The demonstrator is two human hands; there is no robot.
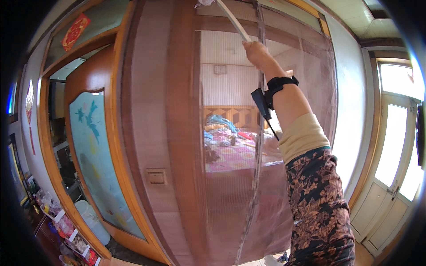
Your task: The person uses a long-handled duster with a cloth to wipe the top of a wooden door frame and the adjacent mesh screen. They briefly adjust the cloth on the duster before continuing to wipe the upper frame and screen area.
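Note:
Raised high, my right hand [257,54] grips a pale stick [233,23] that slants up and to the left. A piece of whitish material [204,2] shows by the stick's upper end, cut off by the picture's top edge. Behind the hand hangs a sheer brownish mesh door curtain [229,206] with a dark vertical seam [256,166]. A black strap with a device [278,84] is round my right forearm, below a rolled beige cuff and a floral sleeve. My left hand is out of view.
Through the mesh I see a bed [229,156] heaped with clothes and bedding. At left, a wooden door with frosted glass [91,156] stands ajar near a shelf rack [71,234] of packages. A wall switch [156,177] sits behind the curtain. Pale double doors [382,186] are at right.

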